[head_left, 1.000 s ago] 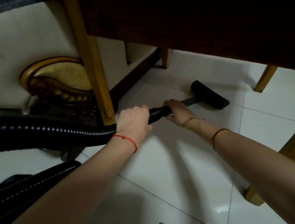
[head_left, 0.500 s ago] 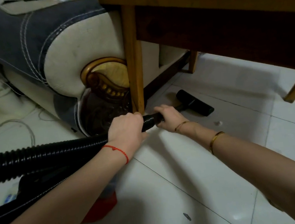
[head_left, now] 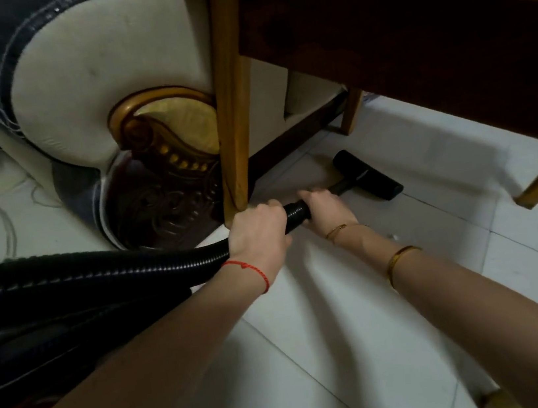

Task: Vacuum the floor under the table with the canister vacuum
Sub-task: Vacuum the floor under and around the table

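While both hands grip the hose (head_left: pixel 98 276), nozzle (head_left: pixel 365 174) seemingly touches floor (head_left: pixel 343 297).

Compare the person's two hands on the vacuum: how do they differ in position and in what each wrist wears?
The left hand grips the ribbed hose further back, near the table leg; the right hand grips ahead, closer to the floor nozzle. The left wrist wears a red string; the right arm wears gold bangles. Both are closed around the same black vacuum line.

Both hands grip the black ribbed hose (head_left: pixel 104 273): the left hand (head_left: pixel 258 233) behind, the right hand (head_left: pixel 325 208) nearer the floor nozzle (head_left: pixel 365 174), which rests on white tiles (head_left: pixel 345 314) beneath the wooden table (head_left: pixel 408 21).
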A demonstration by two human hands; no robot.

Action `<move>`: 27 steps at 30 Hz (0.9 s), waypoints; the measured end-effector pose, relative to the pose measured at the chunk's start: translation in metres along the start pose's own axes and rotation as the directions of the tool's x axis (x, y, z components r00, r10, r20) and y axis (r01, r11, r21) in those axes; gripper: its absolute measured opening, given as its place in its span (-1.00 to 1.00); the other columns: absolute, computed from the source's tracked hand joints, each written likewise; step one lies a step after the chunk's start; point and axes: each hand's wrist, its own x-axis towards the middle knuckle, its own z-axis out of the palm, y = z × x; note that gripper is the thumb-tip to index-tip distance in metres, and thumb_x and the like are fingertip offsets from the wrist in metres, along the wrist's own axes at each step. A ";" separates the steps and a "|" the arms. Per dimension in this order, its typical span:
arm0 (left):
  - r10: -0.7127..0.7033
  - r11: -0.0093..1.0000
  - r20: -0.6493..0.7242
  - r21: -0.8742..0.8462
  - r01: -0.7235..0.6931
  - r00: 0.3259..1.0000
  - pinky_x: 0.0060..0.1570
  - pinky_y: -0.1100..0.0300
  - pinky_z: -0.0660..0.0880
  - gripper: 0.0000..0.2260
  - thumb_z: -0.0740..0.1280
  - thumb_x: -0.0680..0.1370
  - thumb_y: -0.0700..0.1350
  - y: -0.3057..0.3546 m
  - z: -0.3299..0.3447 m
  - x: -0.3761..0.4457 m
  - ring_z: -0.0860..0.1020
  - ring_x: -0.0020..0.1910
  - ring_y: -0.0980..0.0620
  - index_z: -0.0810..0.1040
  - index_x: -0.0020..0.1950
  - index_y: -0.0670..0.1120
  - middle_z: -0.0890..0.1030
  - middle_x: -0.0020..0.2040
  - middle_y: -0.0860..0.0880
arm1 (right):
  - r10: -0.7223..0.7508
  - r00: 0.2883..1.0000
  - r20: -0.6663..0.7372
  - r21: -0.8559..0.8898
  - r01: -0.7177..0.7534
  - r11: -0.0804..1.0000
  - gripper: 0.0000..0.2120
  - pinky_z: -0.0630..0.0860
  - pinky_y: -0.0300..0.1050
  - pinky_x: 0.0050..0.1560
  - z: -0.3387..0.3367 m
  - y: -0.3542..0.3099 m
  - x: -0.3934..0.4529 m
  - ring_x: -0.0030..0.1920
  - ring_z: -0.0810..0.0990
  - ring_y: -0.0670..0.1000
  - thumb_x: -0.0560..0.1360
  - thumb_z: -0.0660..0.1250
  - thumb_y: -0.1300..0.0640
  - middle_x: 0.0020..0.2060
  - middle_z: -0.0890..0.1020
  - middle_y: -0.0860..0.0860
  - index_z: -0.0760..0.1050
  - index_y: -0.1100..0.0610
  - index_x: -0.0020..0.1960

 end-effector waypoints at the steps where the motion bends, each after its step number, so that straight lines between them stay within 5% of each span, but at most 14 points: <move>1: 0.004 1.000 0.000 -0.013 -0.004 1.000 -0.16 0.12 0.42 -0.73 0.31 0.53 -0.03 0.005 0.005 0.009 0.60 -0.01 -0.10 0.44 0.17 -0.12 0.61 0.04 -0.09 | 0.006 1.000 0.012 0.010 -0.006 1.000 -0.85 0.42 -0.12 -0.14 0.001 0.011 0.005 -0.04 0.55 0.16 0.45 0.36 0.18 -0.06 0.56 0.16 0.47 0.20 -0.02; 14: 0.039 0.995 0.032 -0.092 -0.036 0.999 -0.13 0.12 0.47 -0.77 0.30 0.55 -0.05 0.041 0.040 0.118 0.61 0.00 -0.12 0.53 0.14 -0.13 0.62 0.03 -0.11 | 0.008 1.000 0.023 0.122 -0.011 0.992 -0.68 0.39 -0.04 0.18 0.002 0.112 0.074 0.19 0.47 0.17 0.46 0.39 0.18 0.13 0.51 0.21 0.45 0.25 0.17; 22: 0.039 0.991 0.063 -0.133 -0.031 0.997 -0.09 0.04 0.59 -0.71 0.34 0.51 0.00 0.026 0.043 0.114 0.63 -0.08 -0.12 0.51 0.16 -0.11 0.61 -0.04 -0.12 | -0.043 0.999 -0.022 0.154 0.046 0.987 -0.73 0.42 0.01 0.18 0.007 0.096 0.060 0.15 0.47 0.14 0.49 0.33 0.19 0.10 0.51 0.17 0.43 0.21 0.16; 27: 0.103 0.991 0.071 -0.095 -0.096 0.992 -0.22 0.14 0.50 -0.71 0.32 0.52 0.02 0.001 0.024 0.084 0.61 -0.09 -0.10 0.46 0.17 -0.08 0.59 -0.03 -0.09 | -0.098 0.994 -0.039 0.102 0.101 0.990 -0.81 0.33 -0.07 0.16 0.006 0.062 0.038 0.05 0.48 0.12 0.52 0.29 0.14 0.03 0.53 0.14 0.43 0.20 0.09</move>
